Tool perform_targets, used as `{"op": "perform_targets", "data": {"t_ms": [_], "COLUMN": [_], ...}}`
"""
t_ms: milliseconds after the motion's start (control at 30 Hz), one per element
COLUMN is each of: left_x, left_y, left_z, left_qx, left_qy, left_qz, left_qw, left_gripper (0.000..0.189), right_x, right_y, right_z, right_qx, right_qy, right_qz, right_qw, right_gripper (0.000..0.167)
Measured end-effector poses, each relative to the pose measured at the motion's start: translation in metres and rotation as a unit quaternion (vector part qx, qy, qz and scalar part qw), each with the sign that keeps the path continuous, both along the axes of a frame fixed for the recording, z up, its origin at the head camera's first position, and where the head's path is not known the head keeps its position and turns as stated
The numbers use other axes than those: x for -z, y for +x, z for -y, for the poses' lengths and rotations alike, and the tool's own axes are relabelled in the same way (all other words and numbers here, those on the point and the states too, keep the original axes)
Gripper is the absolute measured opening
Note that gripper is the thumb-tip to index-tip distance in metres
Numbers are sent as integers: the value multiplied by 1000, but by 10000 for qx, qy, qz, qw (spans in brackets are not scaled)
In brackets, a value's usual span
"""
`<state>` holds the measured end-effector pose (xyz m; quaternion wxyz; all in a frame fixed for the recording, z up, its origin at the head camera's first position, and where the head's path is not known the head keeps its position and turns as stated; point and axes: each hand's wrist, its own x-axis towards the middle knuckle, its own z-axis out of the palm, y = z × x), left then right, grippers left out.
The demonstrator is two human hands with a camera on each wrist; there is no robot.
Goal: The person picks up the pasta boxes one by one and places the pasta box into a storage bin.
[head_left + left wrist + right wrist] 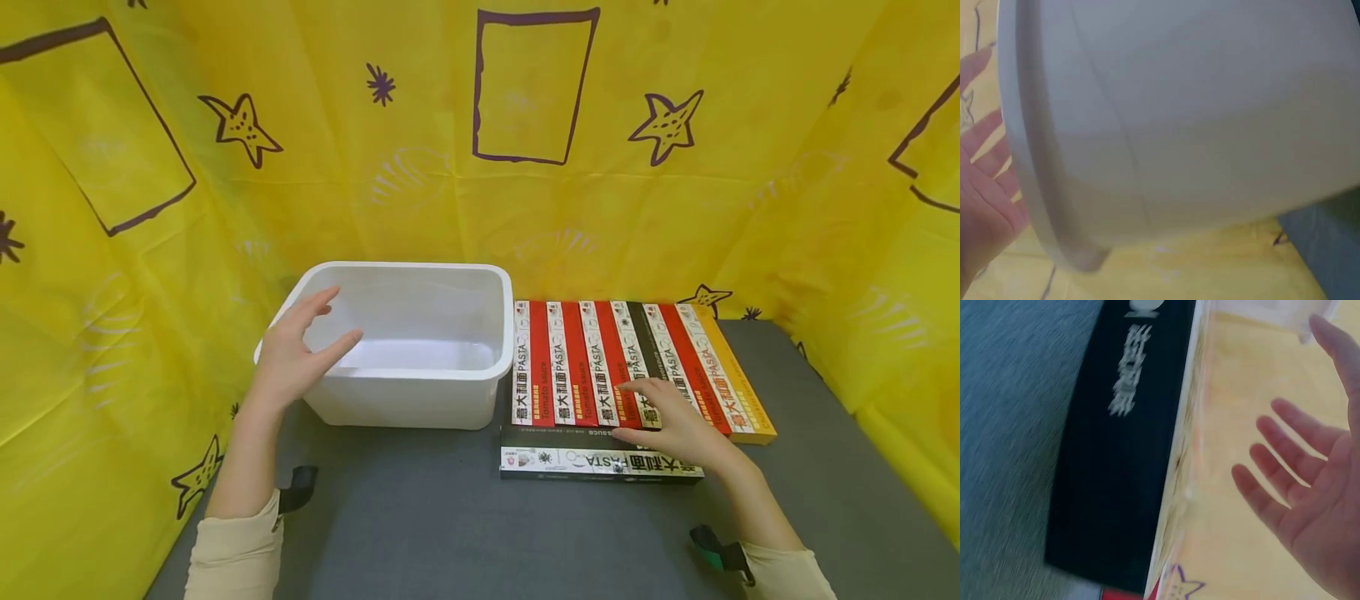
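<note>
A white plastic tub (408, 400) stands on the dark table, its inside bare. My left hand (296, 354) hovers at the tub's left end, fingers spread and holding nothing; in the left wrist view the hand (988, 200) shows past the tub's rim (1029, 125). On the right, several red pasta boxes (577, 362) lie side by side with a black one among them and a yellow-edged box (723, 367) at the end. A black pasta box (555, 458) lies crosswise in front. Over these boxes is my right hand (675, 421), its fingers apart and nothing held; the right wrist view shows its palm (1316, 506).
A yellow curtain (337, 167) with drawn stars and frames encloses the back and sides. The dark grey table top (450, 525) extends in front of the tub and boxes. Each wrist carries a black strap (298, 490) near the beige sleeve.
</note>
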<state>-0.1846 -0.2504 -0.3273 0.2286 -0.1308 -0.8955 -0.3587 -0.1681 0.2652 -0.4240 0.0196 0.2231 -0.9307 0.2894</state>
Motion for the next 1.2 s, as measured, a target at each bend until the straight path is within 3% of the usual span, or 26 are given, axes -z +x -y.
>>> {"op": "perform_targets", "data": {"t_ms": [367,600,967,1200], "left_x": [0,3,19,22], "left_y": [12,16,12,8], "left_z": [35,50,64,66], "left_qx": [-398,-642,-599,-510], "left_qy": [371,143,-70,-260], "left_qz": [463,647,910,1190], "left_qw": [9974,9957,9940,9912], "left_gripper": [71,73,83,85], "right_x": [10,13,18,20], "right_y": [14,24,34,34], "right_z": [-30,-44,-59,-59], "right_qx": [-132,-56,127,112], "right_qy": [101,254,362,334], "right_qz": [150,12,51,53], "right_qw": [9997,9997,9993,9994], "right_gripper": [70,68,67,65]}}
